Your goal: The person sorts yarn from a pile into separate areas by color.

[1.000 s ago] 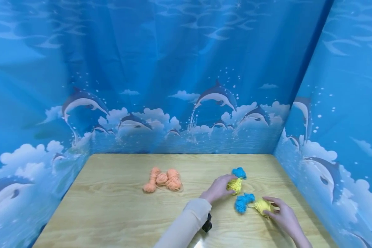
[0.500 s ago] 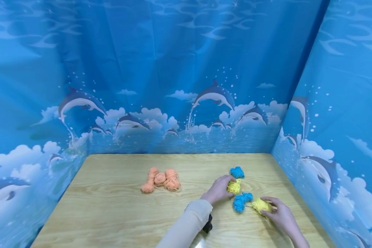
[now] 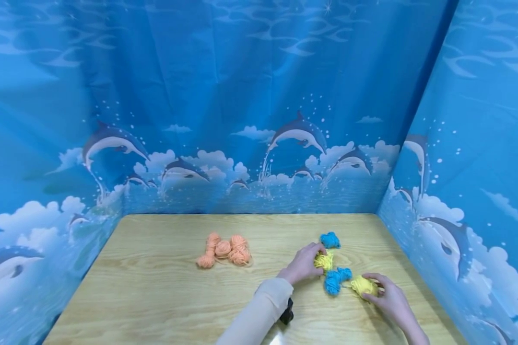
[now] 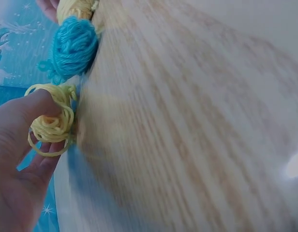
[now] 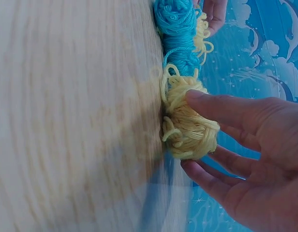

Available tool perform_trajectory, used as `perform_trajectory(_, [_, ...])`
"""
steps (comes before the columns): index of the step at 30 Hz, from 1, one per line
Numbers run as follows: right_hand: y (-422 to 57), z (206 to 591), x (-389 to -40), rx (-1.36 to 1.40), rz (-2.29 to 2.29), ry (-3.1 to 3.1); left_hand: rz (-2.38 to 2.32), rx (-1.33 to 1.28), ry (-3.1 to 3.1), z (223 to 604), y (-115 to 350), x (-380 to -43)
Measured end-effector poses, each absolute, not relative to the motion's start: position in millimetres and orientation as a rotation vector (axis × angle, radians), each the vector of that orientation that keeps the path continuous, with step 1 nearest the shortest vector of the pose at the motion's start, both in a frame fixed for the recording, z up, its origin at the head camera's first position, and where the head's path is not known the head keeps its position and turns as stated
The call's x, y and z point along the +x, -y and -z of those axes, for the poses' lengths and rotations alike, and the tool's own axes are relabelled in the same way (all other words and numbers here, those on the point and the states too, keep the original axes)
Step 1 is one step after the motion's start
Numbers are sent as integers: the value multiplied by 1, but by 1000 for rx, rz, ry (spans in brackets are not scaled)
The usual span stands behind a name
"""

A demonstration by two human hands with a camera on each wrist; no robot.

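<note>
Got my left hand (image 3: 301,264) pinching a yellow yarn ball (image 4: 54,126), my half-curled right hand (image 3: 390,299) holding another yellow ball (image 5: 190,123) nearer the tabletop (image 3: 155,297) right edge.

left hand (image 3: 300,264): bare | left sleeve (image 3: 256,312): cream, creased cuff (image 3: 277,290) | black attachment (image 3: 287,312) beside cuff

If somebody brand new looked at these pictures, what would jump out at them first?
Probably the bright blue dolphin-print backdrop rising behind the wooden table. Next, on the table's right side, the left hand holds a yellow yarn ball between a far blue bundle and a near blue bundle, while the right hand grips a second yellow ball. The peach yarn cluster stands out left of them.
</note>
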State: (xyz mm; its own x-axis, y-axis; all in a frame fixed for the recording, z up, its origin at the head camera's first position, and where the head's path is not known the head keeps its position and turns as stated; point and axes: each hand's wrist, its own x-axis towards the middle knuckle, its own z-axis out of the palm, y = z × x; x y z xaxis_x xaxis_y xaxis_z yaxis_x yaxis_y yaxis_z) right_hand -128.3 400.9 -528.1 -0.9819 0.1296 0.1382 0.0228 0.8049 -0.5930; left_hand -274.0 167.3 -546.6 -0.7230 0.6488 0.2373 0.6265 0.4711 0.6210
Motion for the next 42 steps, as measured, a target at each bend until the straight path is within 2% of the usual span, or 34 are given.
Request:
perform_trajectory(19, [-402, 528, -133, -77, -923, 2834, -1488, 972, -2626, 537, -124, -286])
perform_trajectory(26, [-400, 530, -135, -32, -937, 2821, -1493, 906, -2649, 534, -106, -287])
perform_trajectory(42, [-402, 530, -139, -114, -915, 2944, -1379, 743, -2742, 546, -80, -284])
